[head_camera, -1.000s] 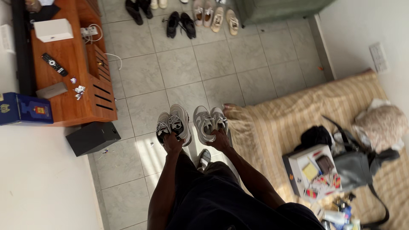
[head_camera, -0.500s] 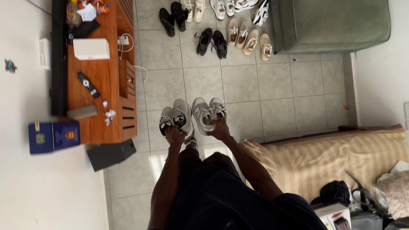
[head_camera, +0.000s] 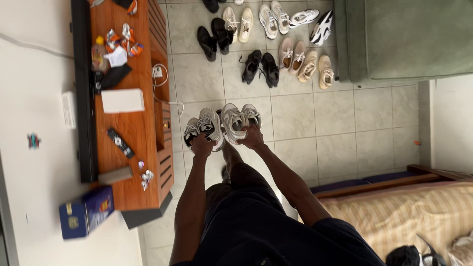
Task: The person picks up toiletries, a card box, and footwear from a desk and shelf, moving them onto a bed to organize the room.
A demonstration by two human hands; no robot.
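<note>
Heels of both sneaker pairs [head_camera: 222, 125] hidden inside each grip. Far beyond the grips, top edge cuts off dark shoes [head_camera: 212, 5]. Behind them, bottom-right edge crops black bag [head_camera: 404, 256].

Below me the grey tiled floor [head_camera: 320, 123] carries rows of shoes: black pairs [head_camera: 261, 66], beige sneakers [head_camera: 305, 61], white ones [head_camera: 273, 17], beside a green sofa [head_camera: 404, 37].

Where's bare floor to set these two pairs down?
Bare tiles lie between the black shoes, the green sofa and the striped mattress. A narrow strip runs beside the wooden cabinet. The shoe rows are crowded. Left hand and right hand each hold a sneaker pair.
</note>
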